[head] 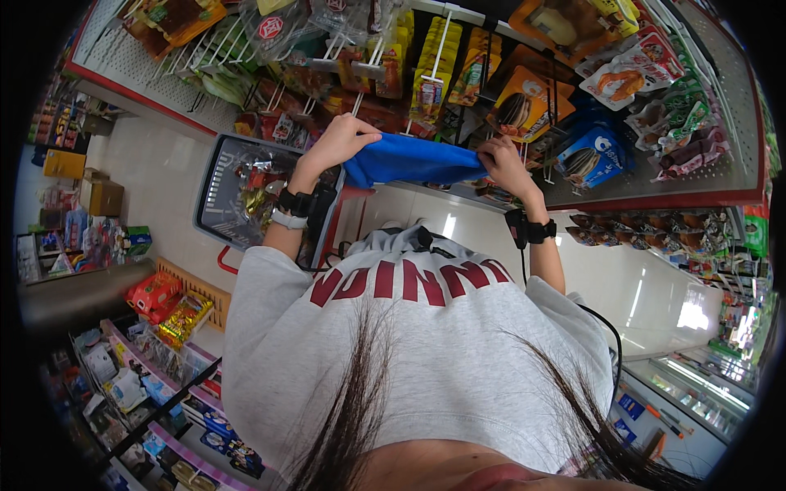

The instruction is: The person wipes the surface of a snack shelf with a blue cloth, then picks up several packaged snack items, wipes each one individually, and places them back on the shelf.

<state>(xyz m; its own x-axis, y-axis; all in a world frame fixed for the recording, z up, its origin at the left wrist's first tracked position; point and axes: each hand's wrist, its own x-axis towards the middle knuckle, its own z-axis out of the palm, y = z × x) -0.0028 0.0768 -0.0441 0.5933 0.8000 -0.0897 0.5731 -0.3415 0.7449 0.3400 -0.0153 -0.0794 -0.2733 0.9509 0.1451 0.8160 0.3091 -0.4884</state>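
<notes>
A blue cloth (417, 161) is stretched between my two hands in front of the hanging snack packs. My left hand (344, 142) pinches its left upper corner between thumb and fingers. At the cloth's right end, my right hand (505, 161) grips the edge with bent fingers. Below and left of my left hand is a grey plastic shopping basket (212, 184) with shiny packaged goods in it. Behind the cloth, yellow snack packs (428, 95) and an orange sunflower seed bag (528, 104) hang on metal hooks.
The display's perforated shelf (663, 178) has a red edge and curves to the right. A blue seed bag (589, 158) hangs there. At lower left, red and gold packs lie by an orange plastic basket (196, 294). Cardboard boxes (101, 193) stand on the tiled floor.
</notes>
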